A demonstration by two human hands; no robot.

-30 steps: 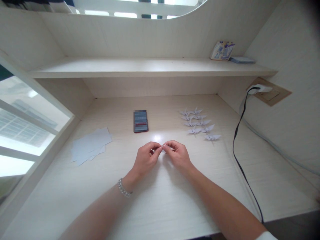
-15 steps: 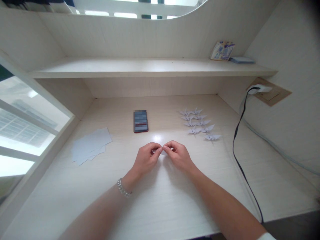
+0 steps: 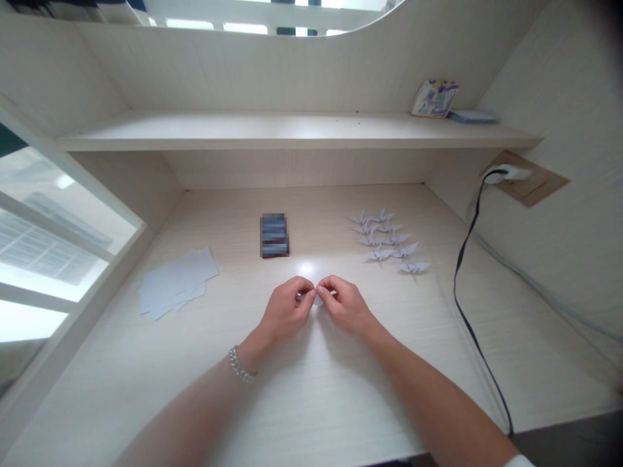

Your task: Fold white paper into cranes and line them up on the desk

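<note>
Over the middle of the desk, my left hand (image 3: pixel 291 303) and my right hand (image 3: pixel 343 303) meet fingertip to fingertip. Both are closed in a pinch on a small piece of white paper (image 3: pixel 318 301). Most of that paper is hidden by the fingers, so its folded shape cannot be made out. Beyond my right hand, several white paper cranes (image 3: pixel 384 240) stand in short rows. Off to the left lies a loose pile of white paper sheets (image 3: pixel 178 282).
A dark blurred rectangular object (image 3: pixel 274 235) lies beyond my hands. From the wall socket (image 3: pixel 528 178) a black cable (image 3: pixel 462 311) runs down across the right side of the desk (image 3: pixel 311 402). A shelf (image 3: pixel 243 128) spans the back, bearing a small colourful box (image 3: pixel 435 98).
My thumbs and fingertips have shifted very slightly around the paper, and a little more of it shows between them. Everything else stays in place.
</note>
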